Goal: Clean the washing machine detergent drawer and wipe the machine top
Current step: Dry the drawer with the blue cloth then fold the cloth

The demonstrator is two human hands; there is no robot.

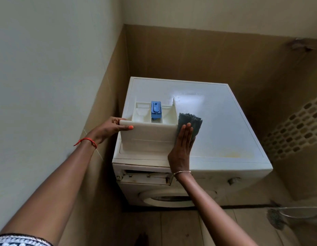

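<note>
The white detergent drawer (150, 134) stands on the top (225, 121) of the white washing machine, pulled fully out, with a blue insert (156, 110) in its middle compartment. My left hand (111, 129) grips the left end of the drawer's front panel, thumb on its face. My right hand (182, 146) lies flat with straight fingers and presses a grey cloth (190, 124) against the drawer's right side wall.
The drawer's empty slot (147, 177) gapes in the machine front, above the round door (170, 199). Walls close in at the left and behind. A perforated laundry basket (296, 128) stands to the right, and a metal rack (296, 213) at lower right.
</note>
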